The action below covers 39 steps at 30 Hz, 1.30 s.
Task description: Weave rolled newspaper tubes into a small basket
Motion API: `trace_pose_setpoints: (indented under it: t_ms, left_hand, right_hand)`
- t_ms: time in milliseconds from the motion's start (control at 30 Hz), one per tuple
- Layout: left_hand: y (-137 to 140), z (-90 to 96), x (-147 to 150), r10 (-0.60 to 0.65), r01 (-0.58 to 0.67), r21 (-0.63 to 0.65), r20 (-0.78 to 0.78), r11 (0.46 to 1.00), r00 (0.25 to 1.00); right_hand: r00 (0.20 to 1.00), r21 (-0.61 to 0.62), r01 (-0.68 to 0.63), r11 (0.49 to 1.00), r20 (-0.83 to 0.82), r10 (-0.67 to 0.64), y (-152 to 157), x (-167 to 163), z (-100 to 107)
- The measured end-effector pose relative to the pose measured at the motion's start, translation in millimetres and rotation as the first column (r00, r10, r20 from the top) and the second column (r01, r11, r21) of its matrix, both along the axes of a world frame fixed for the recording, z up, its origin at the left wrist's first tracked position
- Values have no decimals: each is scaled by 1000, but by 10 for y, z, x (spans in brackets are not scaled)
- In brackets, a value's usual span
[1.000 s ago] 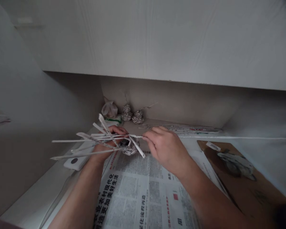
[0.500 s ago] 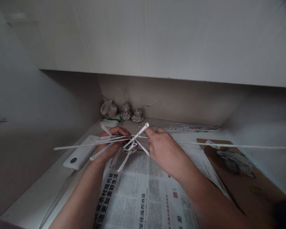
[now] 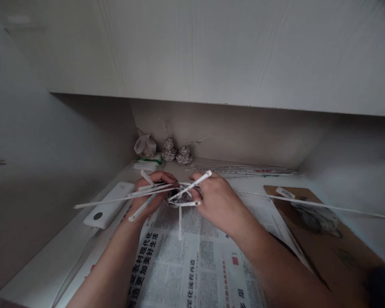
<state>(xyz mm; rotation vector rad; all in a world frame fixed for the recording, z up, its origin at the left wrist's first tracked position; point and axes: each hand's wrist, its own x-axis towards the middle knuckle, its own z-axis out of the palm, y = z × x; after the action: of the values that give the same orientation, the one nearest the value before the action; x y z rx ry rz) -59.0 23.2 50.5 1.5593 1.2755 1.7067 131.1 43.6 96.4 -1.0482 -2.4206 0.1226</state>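
Between my hands is a small woven paper piece, with rolled paper tubes sticking out of it on several sides. My left hand wraps around its left side, fingers closed, and some tubes lie across that hand. On the right, my right hand has its thumb and fingers closed at a paper tube that runs far out to the right. A thicker tube slants up in front of the right fingers. The fingertips of the left hand are partly hidden behind the tubes.
Newspaper covers the surface below. At the back stand two woven gourd shapes, a plastic bag and a tissue pack. Spare paper tubes lie along the wall. A white power bank sits left, a brown board right.
The woven piece and its short tubes have turned slightly. My right thumb has come into view against the piece, and the long tube's right end has dropped lower.
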Motion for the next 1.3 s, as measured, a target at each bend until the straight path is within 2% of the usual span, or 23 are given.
trace_pose_setpoints:
  t_ms: [233,367,500,733,867,1033,1133,1300]
  left_hand:
    - [75,-156,-35,30,-30,12,-68,999,997]
    - [80,-181,-17,52,-44,59,-132,997,990]
    - [76,-181,52,88,-74,115,-130,991,988]
    - [45,-157,95,105,-90,105,-154,990,982]
    - [41,-191,54,100,-87,74,-202,993,974]
    - [25,-191,71,45,-31,50,-311,998,949]
    - [22,-184,105,9,4,35,-356,999,935]
    - [47,-208,120,1,-12,-27,-357,1000,934]
  right_hand:
    - [999,9,-28,1000,18,28,49,-30,3]
    - [1000,52,-9,999,-3,9,107,-45,-67]
    - [1000,91,-8,996,-24,10,153,-73,-117]
    - [1000,133,-21,991,19,19,154,-122,-93]
    - [999,77,10,997,45,-13,154,-103,-86]
    - [992,0,-40,999,117,40,220,-130,-106]
    - [983,-37,-28,999,178,34,263,-152,-132]
    - [978,-116,-16,993,205,40,296,-129,-156]
